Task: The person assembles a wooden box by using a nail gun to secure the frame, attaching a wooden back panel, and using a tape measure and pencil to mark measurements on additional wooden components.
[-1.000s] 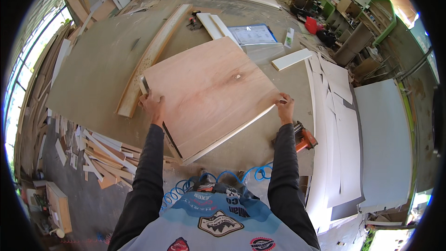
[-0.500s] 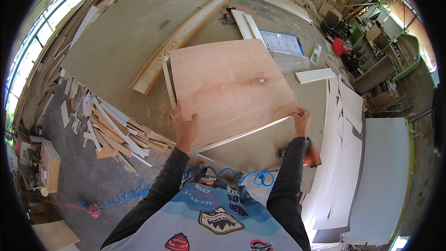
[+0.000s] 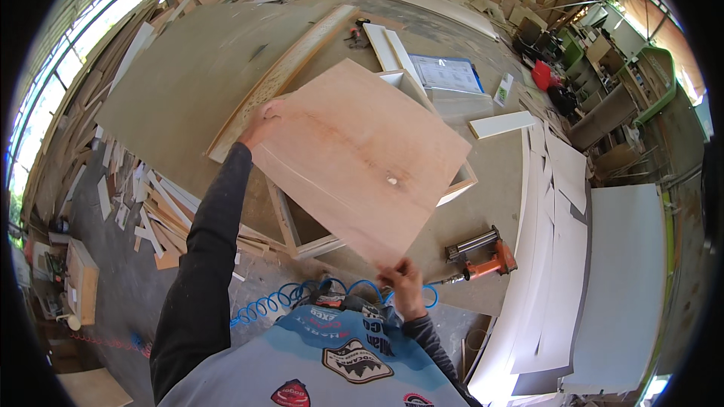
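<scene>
A thin plywood panel (image 3: 354, 151) with a small pale knot lies turned at an angle over a shallow wooden box frame (image 3: 315, 247). Corners of the frame show past the panel at the near left, the right and the far side; the rest is hidden beneath. My left hand (image 3: 261, 122) grips the panel's left corner, its fingers partly out of sight. At the near corner, the fingers of my right hand (image 3: 405, 286) pinch the panel's edge. An orange nail gun (image 3: 492, 259) lies to the right of my right hand.
A coiled blue air hose (image 3: 279, 300) runs in front of me. Beyond the frame lie a long wooden channel (image 3: 298, 68), white strips (image 3: 394, 49), a clipboard with papers (image 3: 446, 74) and a white board piece (image 3: 501, 124). Offcuts (image 3: 162, 211) are heaped at left; white sheets (image 3: 558, 256) lie at right.
The panel has turned clockwise, uncovering parts of the frame. My left hand has moved up and away with its corner; my right hand has come nearer and leftward. The nail gun now shows fully.
</scene>
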Motion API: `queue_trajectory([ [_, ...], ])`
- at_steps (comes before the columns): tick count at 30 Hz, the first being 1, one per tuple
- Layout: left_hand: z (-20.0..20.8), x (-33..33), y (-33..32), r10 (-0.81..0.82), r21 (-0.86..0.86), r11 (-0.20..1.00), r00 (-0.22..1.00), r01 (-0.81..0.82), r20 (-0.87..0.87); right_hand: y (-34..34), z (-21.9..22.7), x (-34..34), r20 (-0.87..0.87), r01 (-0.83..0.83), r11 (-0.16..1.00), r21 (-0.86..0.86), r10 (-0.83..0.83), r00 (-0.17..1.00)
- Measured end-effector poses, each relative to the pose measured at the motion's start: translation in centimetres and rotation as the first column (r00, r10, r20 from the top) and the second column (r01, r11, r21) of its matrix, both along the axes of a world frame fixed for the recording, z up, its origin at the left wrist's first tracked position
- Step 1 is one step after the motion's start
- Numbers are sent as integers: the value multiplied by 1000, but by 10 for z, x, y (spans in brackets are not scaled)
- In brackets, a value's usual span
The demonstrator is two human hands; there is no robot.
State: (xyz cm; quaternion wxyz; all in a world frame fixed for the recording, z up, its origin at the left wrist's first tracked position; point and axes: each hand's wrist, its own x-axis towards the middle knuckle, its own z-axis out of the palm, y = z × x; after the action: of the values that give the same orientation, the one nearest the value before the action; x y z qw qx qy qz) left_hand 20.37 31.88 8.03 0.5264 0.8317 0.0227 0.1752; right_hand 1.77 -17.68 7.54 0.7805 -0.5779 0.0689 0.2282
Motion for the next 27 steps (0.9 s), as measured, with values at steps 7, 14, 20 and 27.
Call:
queue_trajectory([
  [7, 10, 57, -25, -10, 79, 997, 1000, 12, -19, 97, -21, -19, -242, -535, 835, 132, 550, 799],
  [14, -8, -63, -49, 677, 11, 729, 724, -684, 132, 65, 6, 16, 437, -259, 726, -637, 617, 654],
  [20, -59, -184, -119, 533, -144, 803, 806, -578, -257, -26, 32, 147, 731, 618, 391, -682, 387, 562],
  [27, -55, -146, -147, 554, -73, 827, 830, -558, -70, -46, -5, 207, 671, 664, 185, -725, 407, 620],
])
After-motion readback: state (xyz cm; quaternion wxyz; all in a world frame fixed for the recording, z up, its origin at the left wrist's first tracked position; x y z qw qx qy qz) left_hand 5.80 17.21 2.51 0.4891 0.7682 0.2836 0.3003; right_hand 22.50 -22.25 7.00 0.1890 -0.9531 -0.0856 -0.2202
